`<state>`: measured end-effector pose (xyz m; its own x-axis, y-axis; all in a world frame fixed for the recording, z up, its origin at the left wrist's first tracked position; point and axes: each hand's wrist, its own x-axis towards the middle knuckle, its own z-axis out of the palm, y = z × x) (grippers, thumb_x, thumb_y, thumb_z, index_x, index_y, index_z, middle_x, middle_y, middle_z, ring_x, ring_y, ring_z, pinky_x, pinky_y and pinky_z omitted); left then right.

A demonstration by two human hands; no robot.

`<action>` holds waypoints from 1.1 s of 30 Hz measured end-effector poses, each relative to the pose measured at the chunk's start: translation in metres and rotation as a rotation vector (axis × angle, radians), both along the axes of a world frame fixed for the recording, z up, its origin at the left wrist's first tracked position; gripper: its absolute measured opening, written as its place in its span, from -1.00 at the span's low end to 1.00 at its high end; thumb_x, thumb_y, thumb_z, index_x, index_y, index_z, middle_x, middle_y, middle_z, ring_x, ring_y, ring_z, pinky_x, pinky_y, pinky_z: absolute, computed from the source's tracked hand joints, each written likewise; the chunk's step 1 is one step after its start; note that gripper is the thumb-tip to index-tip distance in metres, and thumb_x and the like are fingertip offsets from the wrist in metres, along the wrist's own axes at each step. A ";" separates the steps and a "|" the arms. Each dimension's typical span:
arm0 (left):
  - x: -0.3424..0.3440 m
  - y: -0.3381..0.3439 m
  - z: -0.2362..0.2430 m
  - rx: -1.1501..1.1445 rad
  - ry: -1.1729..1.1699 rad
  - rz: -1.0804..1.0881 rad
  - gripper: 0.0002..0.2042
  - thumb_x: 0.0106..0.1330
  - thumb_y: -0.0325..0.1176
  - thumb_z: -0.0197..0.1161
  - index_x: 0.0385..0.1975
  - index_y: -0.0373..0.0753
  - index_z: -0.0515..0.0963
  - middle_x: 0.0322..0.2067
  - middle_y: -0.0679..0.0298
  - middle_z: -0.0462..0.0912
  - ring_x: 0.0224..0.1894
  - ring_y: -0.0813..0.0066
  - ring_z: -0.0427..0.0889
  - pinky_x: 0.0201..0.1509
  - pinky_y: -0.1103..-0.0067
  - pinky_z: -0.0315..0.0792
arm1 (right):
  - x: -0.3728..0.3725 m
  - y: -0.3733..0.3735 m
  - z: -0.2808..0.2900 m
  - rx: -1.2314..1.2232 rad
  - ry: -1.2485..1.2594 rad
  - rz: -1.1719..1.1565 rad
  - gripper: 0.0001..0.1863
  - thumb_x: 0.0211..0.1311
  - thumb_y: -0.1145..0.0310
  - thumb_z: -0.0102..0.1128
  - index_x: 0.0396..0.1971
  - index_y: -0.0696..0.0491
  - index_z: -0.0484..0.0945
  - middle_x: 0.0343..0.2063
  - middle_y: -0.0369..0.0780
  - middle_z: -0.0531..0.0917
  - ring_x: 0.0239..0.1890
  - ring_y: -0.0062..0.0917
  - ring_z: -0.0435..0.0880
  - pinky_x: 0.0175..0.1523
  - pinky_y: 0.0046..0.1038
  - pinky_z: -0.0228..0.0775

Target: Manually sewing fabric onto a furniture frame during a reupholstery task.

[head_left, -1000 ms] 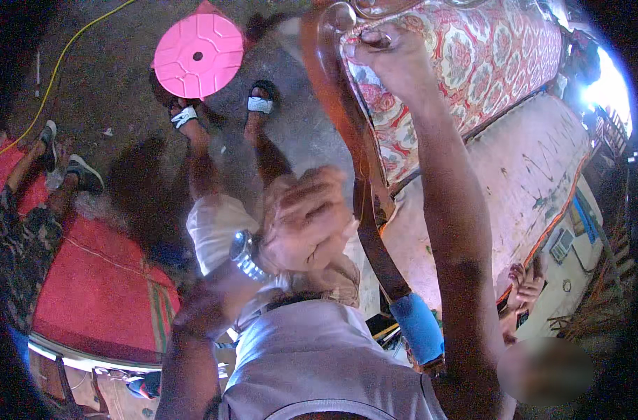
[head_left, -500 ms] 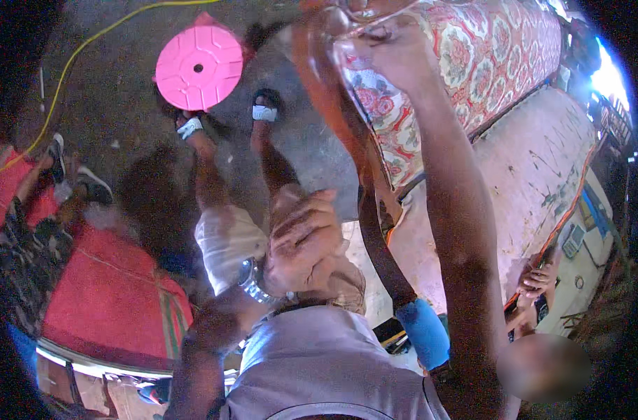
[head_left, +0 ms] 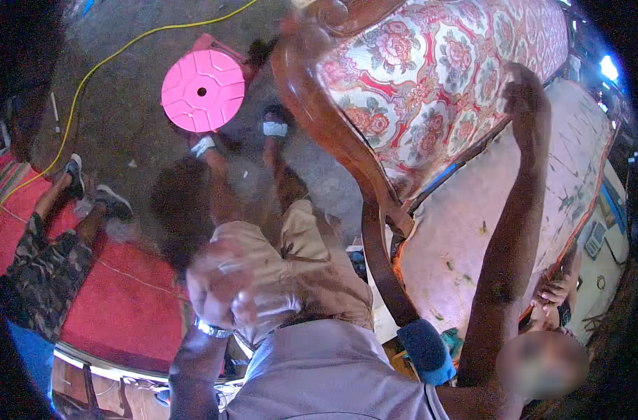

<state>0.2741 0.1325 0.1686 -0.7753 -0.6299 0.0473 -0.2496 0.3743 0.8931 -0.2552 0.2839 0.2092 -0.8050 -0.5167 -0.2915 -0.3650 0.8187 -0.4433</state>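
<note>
My left hand, with a metal watch on its wrist, is over my lap and beige trousers. Motion smears its fingers, so their shape cannot be made out. My right hand is at the right edge of a red-and-white floral cushioned panel, thumb and fingers apart and bent, with nothing seen in them. It appears to rest on or just above the fabric. Along the panel's left side runs a curved, glossy brown wooden frame. Below the panel spreads a pale, stained padded surface, partly behind my right forearm.
A pink round stool stands beyond my feet. A yellow cable crosses the floor. Left, a person in camouflage shorts sits by red fabric. Another person's hands are at right. A blue cylindrical pad is beside me.
My right hand has moved from the wooden frame's top, rightward and down to the floral panel's far edge. My left hand has shifted left and slightly down. The view has moved a little.
</note>
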 end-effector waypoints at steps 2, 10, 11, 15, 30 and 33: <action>-0.002 0.015 0.006 0.270 0.156 -0.032 -0.78 0.36 -0.32 0.10 -0.18 -0.34 0.56 -0.08 -0.13 0.59 -0.17 -0.03 0.64 -0.17 0.19 0.61 | -0.003 -0.004 -0.002 -0.065 -0.007 -0.086 -0.76 0.39 0.50 0.05 -0.02 0.08 0.60 -0.31 -0.25 0.66 -0.26 -0.54 0.67 -0.23 -0.51 0.51; -0.106 0.060 0.028 0.683 0.438 -0.212 -0.73 0.30 -0.48 0.34 -0.04 -0.38 0.54 0.12 -0.21 0.60 0.12 -0.09 0.67 0.14 0.16 0.61 | 0.093 -0.100 -0.052 -0.269 -0.250 0.629 -0.85 0.38 0.38 0.32 -0.18 0.14 0.66 -0.34 -0.30 0.66 -0.32 -0.67 0.65 -0.15 -0.59 0.48; -0.115 0.072 0.030 0.689 0.440 -0.207 -0.73 0.30 -0.48 0.34 -0.04 -0.38 0.54 0.12 -0.21 0.60 0.12 -0.09 0.67 0.14 0.16 0.61 | 0.103 -0.110 -0.061 -0.261 -0.253 0.632 -0.85 0.38 0.38 0.32 -0.18 0.14 0.66 -0.34 -0.30 0.66 -0.32 -0.67 0.65 -0.15 -0.59 0.48; -0.133 0.099 0.032 1.022 0.494 -0.210 -0.84 0.42 -0.51 0.18 -0.06 -0.35 0.53 0.29 -0.09 0.51 0.00 0.03 0.73 0.00 0.34 0.65 | 0.118 -0.130 -0.079 -0.057 -0.292 0.672 -0.83 0.35 0.30 0.34 -0.22 0.08 0.62 -0.46 -0.30 0.67 -0.43 -0.60 0.65 -0.25 -0.46 0.49; -0.121 0.114 0.030 1.223 0.567 -0.433 -0.88 0.42 -0.44 0.18 -0.12 -0.26 0.52 0.41 0.07 0.40 -0.20 0.15 0.77 -0.21 0.37 0.67 | 0.121 -0.138 -0.113 -0.154 -0.134 0.824 -0.84 0.29 0.36 0.42 -0.22 0.07 0.67 -0.51 -0.37 0.60 -0.52 -0.78 0.45 -0.40 -0.59 0.35; -0.120 0.112 0.028 1.234 0.609 -0.454 -0.85 0.42 -0.42 0.19 -0.09 -0.27 0.52 0.41 0.09 0.39 -0.17 0.15 0.77 -0.18 0.36 0.68 | 0.120 -0.136 -0.112 -0.157 -0.113 0.855 -0.84 0.29 0.36 0.43 -0.22 0.07 0.67 -0.47 -0.37 0.61 -0.50 -0.77 0.46 -0.37 -0.60 0.37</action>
<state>0.1539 0.2445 0.1962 -0.9733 -0.2226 0.0558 0.2084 -0.7555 0.6211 -0.1353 0.1475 0.0972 -0.0943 -0.9708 -0.2208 -0.7726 0.2112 -0.5987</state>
